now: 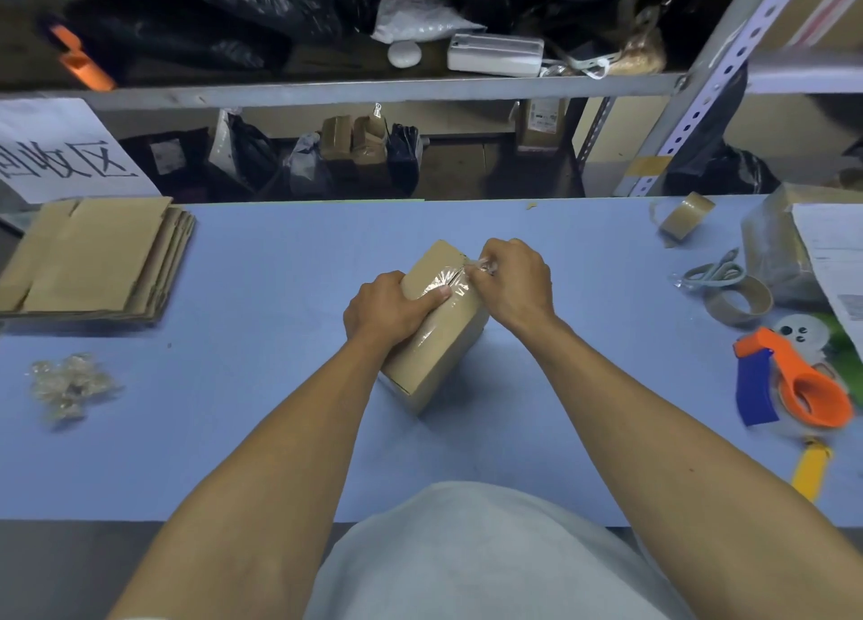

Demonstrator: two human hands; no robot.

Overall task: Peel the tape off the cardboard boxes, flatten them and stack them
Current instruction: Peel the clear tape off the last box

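While the blue table [233, 433] fills the middle of the frame, a stack of flattened boxes [93, 257] lies at its left edge. At centre sits a small cardboard box [434, 362], the left hand [387, 309] closed around its left side, thumb pressed on top. The right hand [513, 281] pinches a strip of clear tape [460, 276] lifted from the box's far end.

A parcel packing or stockroom workspace; a blue worktable [233, 433] fills the middle of the frame; perforated metal shelving [714, 82] across the top holds black bags [196, 12] and taped parcels [355, 145]; flattened cardboard [93, 255] is stacked at the left; tape rolls [689, 215] and an orange tape dispenser [803, 381] lie at the right; a handwritten paper sign [60, 148] hangs upper left.
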